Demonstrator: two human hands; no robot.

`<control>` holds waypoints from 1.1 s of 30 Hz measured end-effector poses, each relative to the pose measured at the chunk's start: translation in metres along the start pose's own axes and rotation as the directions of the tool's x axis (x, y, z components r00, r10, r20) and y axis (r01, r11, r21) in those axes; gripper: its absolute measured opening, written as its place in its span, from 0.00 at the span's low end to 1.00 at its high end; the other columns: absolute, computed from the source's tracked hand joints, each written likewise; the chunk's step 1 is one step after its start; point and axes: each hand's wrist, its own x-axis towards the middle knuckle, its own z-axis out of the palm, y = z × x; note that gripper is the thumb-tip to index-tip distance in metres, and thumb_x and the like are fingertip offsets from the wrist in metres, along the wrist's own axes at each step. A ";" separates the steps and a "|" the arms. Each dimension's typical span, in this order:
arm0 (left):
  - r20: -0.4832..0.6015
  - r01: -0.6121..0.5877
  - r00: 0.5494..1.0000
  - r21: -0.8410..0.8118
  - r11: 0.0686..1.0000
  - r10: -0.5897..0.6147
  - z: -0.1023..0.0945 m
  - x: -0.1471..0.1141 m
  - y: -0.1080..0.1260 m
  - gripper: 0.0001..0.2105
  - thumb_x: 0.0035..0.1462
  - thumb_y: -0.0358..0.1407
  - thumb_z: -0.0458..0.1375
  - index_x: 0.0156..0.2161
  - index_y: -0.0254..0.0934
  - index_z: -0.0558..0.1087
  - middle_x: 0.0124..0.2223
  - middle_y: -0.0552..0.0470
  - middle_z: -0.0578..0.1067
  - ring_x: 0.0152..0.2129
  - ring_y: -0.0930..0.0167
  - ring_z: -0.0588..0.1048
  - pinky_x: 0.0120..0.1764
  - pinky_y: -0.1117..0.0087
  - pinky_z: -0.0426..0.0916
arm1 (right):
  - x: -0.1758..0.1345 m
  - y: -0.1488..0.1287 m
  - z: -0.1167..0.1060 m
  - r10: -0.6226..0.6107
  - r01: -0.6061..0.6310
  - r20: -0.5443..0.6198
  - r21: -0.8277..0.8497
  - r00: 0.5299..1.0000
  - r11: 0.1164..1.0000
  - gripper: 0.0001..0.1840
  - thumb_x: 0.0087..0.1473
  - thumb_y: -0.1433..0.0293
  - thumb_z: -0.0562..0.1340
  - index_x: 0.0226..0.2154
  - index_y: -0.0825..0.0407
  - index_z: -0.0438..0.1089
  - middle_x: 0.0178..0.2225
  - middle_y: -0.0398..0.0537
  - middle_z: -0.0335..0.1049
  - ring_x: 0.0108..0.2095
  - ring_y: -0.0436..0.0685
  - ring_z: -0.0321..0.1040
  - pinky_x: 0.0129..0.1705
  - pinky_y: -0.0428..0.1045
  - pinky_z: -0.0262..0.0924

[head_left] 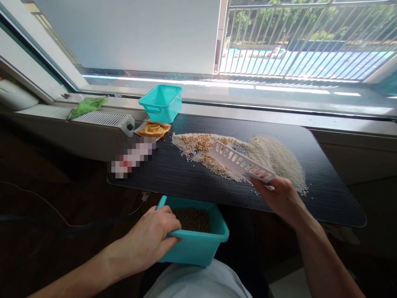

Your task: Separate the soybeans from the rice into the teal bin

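My left hand [158, 234] is closed over the left rim of a turquoise plastic bin [198, 246] at the table's front edge. Small brown grains or pulses [194, 220] lie inside this bin. In my right hand [279, 196] is the near end of a white slotted plastic tray [237, 161], tilted over the heaps on the table. Beneath and beyond it spreads white rice [276, 155], mixed on the left with yellow-orange pulses like dried peas [201, 142]. Part of the pile is hidden by the tray.
On the dark table [322, 178], a second turquoise bin [163, 103] stands at the back left. Before it are an orange-yellow folded cloth or packet [153, 129] and a blurred-out item [133, 159]. A green cloth [88, 106] rests on the radiator [105, 118], beside the window.
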 end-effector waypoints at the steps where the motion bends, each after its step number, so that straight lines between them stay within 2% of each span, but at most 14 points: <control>1: 0.000 -0.005 1.000 0.004 1.000 0.005 -0.001 0.000 0.001 0.09 0.57 0.32 0.52 0.26 0.37 0.68 0.33 0.52 0.75 0.37 0.66 0.70 0.43 0.63 0.61 | -0.001 0.000 -0.001 0.017 -0.017 -0.005 -0.003 1.000 1.000 0.14 0.58 0.65 0.59 0.38 0.52 0.79 0.32 0.46 0.80 0.32 0.58 0.76 0.34 0.47 0.67; 7: 0.020 -0.025 0.999 -0.003 1.000 0.025 -0.003 0.002 0.004 0.09 0.57 0.32 0.52 0.25 0.37 0.68 0.33 0.51 0.75 0.37 0.66 0.70 0.43 0.63 0.61 | -0.002 -0.005 -0.001 0.074 -0.074 0.016 0.003 0.997 0.997 0.13 0.56 0.64 0.59 0.30 0.53 0.78 0.28 0.46 0.79 0.30 0.57 0.75 0.30 0.47 0.67; 10: 0.019 -0.020 1.000 -0.008 1.000 0.021 -0.003 0.002 0.005 0.09 0.58 0.32 0.52 0.26 0.36 0.68 0.33 0.52 0.75 0.38 0.66 0.70 0.43 0.63 0.60 | -0.007 -0.009 -0.003 0.076 -0.077 0.043 0.015 0.996 0.997 0.14 0.57 0.65 0.59 0.31 0.53 0.78 0.29 0.46 0.79 0.29 0.57 0.75 0.29 0.46 0.67; 18: 0.010 -0.042 0.999 0.002 0.999 0.042 0.000 0.003 0.001 0.09 0.56 0.31 0.52 0.25 0.36 0.67 0.32 0.52 0.74 0.37 0.66 0.69 0.42 0.63 0.59 | -0.030 -0.009 -0.006 0.080 -0.083 0.063 0.045 0.995 0.996 0.14 0.58 0.64 0.59 0.38 0.51 0.79 0.36 0.46 0.82 0.36 0.59 0.78 0.35 0.48 0.71; 25: -0.001 -0.041 0.999 -0.003 0.999 0.041 0.000 0.002 0.003 0.09 0.57 0.32 0.52 0.26 0.37 0.68 0.33 0.51 0.75 0.38 0.66 0.70 0.44 0.62 0.60 | -0.040 -0.012 -0.020 0.109 -0.109 -0.056 0.003 0.992 0.994 0.14 0.57 0.62 0.60 0.35 0.51 0.79 0.32 0.49 0.81 0.32 0.62 0.78 0.33 0.52 0.72; 33: 0.006 -0.039 0.999 0.007 0.999 0.039 0.001 0.003 0.002 0.08 0.57 0.32 0.53 0.27 0.37 0.68 0.33 0.52 0.75 0.39 0.65 0.70 0.44 0.63 0.60 | -0.045 -0.011 -0.022 0.146 -0.145 -0.008 0.070 0.989 0.987 0.13 0.56 0.62 0.60 0.35 0.49 0.79 0.33 0.47 0.82 0.33 0.63 0.79 0.35 0.53 0.74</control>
